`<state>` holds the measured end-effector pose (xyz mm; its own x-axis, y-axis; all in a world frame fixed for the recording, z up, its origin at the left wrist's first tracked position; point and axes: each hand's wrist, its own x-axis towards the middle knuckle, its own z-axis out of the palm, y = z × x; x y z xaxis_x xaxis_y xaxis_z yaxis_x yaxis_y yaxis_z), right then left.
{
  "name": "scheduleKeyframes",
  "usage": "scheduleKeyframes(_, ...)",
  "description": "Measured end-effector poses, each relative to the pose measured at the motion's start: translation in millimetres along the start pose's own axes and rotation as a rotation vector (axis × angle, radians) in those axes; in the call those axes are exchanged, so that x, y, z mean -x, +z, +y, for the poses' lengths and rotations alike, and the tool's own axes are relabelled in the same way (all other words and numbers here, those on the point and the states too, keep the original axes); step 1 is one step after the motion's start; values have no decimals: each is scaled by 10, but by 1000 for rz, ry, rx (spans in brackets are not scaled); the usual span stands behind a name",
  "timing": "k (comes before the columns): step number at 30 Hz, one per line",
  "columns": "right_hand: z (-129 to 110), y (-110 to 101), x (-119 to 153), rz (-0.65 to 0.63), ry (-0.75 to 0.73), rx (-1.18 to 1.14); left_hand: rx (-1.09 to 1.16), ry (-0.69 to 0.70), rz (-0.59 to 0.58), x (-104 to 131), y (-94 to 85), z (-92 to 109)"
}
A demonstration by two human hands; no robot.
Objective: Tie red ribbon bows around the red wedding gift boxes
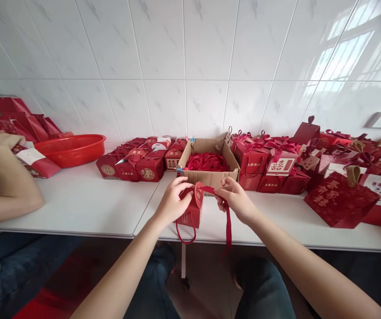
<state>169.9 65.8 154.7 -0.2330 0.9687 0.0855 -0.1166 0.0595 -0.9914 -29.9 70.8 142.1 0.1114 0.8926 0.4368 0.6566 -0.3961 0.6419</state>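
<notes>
My left hand (173, 199) grips the top of a small red gift box (190, 212) that stands at the front edge of the white table (87, 204). A red cord handle hangs from the box below the table edge. My right hand (235, 199) pinches a red ribbon (227, 221) at the box's top; the ribbon's loose end dangles past the table edge. Just behind both hands stands an open cardboard box (210, 176) holding more red ribbons (207, 162).
Several finished red gift boxes (134, 164) line the tiled wall left of the carton, and many more (270, 164) fill the right side. A red plastic basin (71, 149) sits far left. Another person's arm (7, 186) rests on the table at left.
</notes>
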Motion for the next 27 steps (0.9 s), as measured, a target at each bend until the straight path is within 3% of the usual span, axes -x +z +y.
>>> scheduleKeyframes(7, 17, 61, -50, 23, 22, 21, 62, -19, -42, 17, 30, -29)
scheduleKeyframes(20, 18, 69, -103, -121, 29, 87, 161, -10, -45, 10, 65, 105)
scheduleKeyframes(25, -81, -46, -127, 30, -187, 435, 103, 99, -49, -189, -153, 246)
scheduleKeyframes(27, -170, -53, -141, -73, -189, 364, 92, 146, -118, -301, -313, 396)
